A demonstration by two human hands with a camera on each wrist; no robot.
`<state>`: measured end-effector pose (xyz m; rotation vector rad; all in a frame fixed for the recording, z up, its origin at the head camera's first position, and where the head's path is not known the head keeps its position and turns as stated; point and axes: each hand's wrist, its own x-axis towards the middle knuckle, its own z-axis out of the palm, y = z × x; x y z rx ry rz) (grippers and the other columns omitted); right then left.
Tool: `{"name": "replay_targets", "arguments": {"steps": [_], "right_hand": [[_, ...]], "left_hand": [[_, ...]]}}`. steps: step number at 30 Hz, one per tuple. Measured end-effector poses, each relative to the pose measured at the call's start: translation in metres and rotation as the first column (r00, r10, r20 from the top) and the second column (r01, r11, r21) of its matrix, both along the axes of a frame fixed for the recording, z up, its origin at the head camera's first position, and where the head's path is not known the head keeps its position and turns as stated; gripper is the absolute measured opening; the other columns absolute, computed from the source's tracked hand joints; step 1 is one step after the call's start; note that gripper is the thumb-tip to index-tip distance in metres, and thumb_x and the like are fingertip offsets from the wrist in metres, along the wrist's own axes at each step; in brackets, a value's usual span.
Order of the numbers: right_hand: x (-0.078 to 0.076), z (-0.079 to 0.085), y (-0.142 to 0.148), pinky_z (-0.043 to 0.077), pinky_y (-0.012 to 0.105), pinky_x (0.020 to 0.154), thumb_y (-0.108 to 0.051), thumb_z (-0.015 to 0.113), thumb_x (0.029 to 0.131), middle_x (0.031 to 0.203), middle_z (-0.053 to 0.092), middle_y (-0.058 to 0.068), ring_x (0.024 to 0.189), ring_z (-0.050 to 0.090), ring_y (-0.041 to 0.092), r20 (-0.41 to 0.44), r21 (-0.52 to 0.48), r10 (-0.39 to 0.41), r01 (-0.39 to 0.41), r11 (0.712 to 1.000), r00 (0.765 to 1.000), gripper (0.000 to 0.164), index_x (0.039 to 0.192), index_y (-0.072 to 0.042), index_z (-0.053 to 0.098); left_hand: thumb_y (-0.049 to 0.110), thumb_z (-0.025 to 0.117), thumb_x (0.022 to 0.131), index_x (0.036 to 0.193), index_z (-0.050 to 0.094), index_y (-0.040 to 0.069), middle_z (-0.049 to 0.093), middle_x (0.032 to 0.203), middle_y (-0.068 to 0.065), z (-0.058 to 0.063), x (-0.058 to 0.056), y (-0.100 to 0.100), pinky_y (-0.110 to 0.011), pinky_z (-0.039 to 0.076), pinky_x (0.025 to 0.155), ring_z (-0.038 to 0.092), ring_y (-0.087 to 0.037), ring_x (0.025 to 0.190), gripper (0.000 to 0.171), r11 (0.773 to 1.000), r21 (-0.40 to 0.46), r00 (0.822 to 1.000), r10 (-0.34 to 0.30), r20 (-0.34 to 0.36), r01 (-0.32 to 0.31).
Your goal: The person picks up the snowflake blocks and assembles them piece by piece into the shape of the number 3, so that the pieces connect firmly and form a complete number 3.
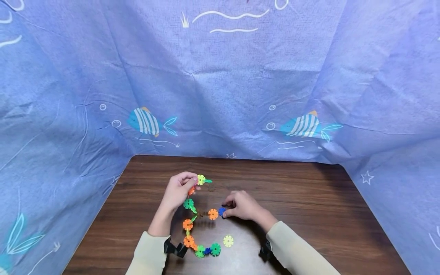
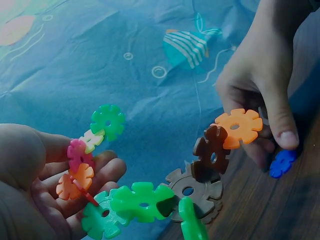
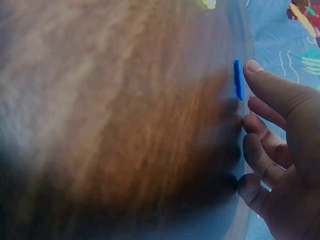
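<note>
My left hand (image 1: 179, 188) holds up a chain of notched, flower-shaped interlocking discs, gripping it near a pink disc (image 2: 80, 155) and a pale yellow disc (image 1: 201, 180). From there the chain runs through several green discs (image 1: 188, 203) and bends toward me into a curve. A side branch of brown discs (image 2: 212, 152) ends in an orange disc (image 1: 213, 214). Just right of that branch, low at the table, my right hand (image 1: 245, 206) pinches a loose blue disc (image 1: 222, 211) between thumb and fingers. The blue disc shows edge-on beside the thumb tip in the right wrist view.
A single yellow disc (image 1: 228, 241) lies on the dark wooden table (image 1: 292, 183). The chain's near end, with a green disc (image 1: 215, 249), curves toward it. Blue fabric (image 1: 227, 84) printed with fish hangs behind the table and at both sides.
</note>
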<state>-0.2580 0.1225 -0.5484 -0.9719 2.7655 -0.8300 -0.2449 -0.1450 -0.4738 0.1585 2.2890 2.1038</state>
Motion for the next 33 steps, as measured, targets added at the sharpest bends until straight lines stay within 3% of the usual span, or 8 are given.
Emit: {"name": "replay_targets", "arguments": {"steps": [7,11,15,18,22,24,29,33], "right_hand": [[0.001,-0.004,0.000,0.046,0.022,0.067,-0.036,0.091,0.077,0.083,0.061,-0.015,0.073,0.053,0.001,0.017,-0.009,-0.022,0.022,1.000,1.000,0.025,0.095,-0.023,0.080],[0.000,-0.003,0.005,0.050,0.023,0.069,-0.022,0.089,0.081,0.081,0.065,-0.013,0.073,0.059,0.002,0.123,-0.102,-0.060,0.073,0.992,0.991,0.020,0.089,-0.021,0.071],[0.000,0.005,0.011,0.054,0.025,0.066,-0.011,0.084,0.085,0.079,0.069,-0.009,0.071,0.063,0.004,0.199,-0.230,-0.101,0.147,0.962,0.975,0.017,0.090,-0.018,0.069],[0.003,0.022,0.010,0.055,0.025,0.066,-0.008,0.081,0.086,0.083,0.073,-0.002,0.072,0.065,0.010,0.221,-0.362,-0.151,0.225,0.905,0.963,0.014,0.096,-0.013,0.072],[0.015,0.057,0.004,0.054,0.023,0.066,0.000,0.077,0.088,0.088,0.075,0.016,0.073,0.067,0.017,0.244,-0.548,-0.188,0.295,0.783,0.952,0.015,0.103,0.001,0.072],[0.019,0.065,0.000,0.053,0.022,0.065,0.004,0.074,0.090,0.089,0.074,0.023,0.072,0.067,0.018,0.259,-0.611,-0.184,0.309,0.729,0.948,0.018,0.106,0.007,0.070],[0.015,0.051,-0.006,0.053,0.019,0.065,0.005,0.074,0.090,0.088,0.073,0.026,0.072,0.068,0.021,0.263,-0.703,-0.199,0.329,0.630,0.944,0.020,0.109,0.009,0.071],[0.015,0.050,-0.011,0.055,0.018,0.068,0.003,0.075,0.090,0.091,0.073,0.025,0.075,0.068,0.017,0.237,-0.758,-0.200,0.310,0.574,0.951,0.020,0.109,0.006,0.073]], "left_hand": [[0.000,0.060,0.101,0.109,0.065,-0.011,0.071,0.089,-0.033,-0.002,-0.001,0.005,-0.023,0.056,0.058,0.071,-0.011,0.067,0.015,0.999,0.028,1.000,0.022,0.009,-0.022],[0.000,0.060,0.101,0.108,0.064,-0.011,0.073,0.086,-0.029,-0.004,-0.002,0.010,-0.022,0.054,0.056,0.070,-0.010,0.064,0.014,1.000,0.012,1.000,0.020,0.013,-0.020],[0.002,0.060,0.102,0.107,0.065,-0.010,0.075,0.082,-0.021,-0.006,-0.002,0.015,-0.021,0.052,0.055,0.069,-0.010,0.063,0.013,1.000,-0.002,1.000,0.021,0.021,-0.021],[0.003,0.061,0.102,0.106,0.066,-0.009,0.075,0.083,-0.023,-0.006,-0.001,0.018,-0.021,0.050,0.053,0.067,-0.010,0.061,0.014,1.000,-0.012,1.000,0.018,0.020,-0.017],[0.005,0.062,0.102,0.105,0.066,-0.008,0.073,0.087,-0.029,-0.005,0.001,0.020,-0.022,0.046,0.050,0.065,-0.010,0.060,0.014,1.000,-0.023,1.000,0.009,0.015,-0.008],[0.005,0.062,0.102,0.105,0.066,-0.008,0.073,0.087,-0.029,-0.004,0.002,0.021,-0.021,0.045,0.050,0.065,-0.010,0.060,0.014,1.000,-0.021,1.000,0.010,0.013,-0.009],[0.006,0.062,0.102,0.106,0.067,-0.008,0.074,0.086,-0.027,-0.004,0.004,0.024,-0.022,0.049,0.053,0.068,-0.011,0.064,0.015,1.000,-0.014,1.000,0.011,-0.002,-0.011],[0.007,0.063,0.102,0.106,0.067,-0.007,0.073,0.087,-0.028,-0.005,0.005,0.026,-0.023,0.052,0.056,0.069,-0.012,0.065,0.015,1.000,-0.021,1.000,0.002,-0.020,-0.003]]}}
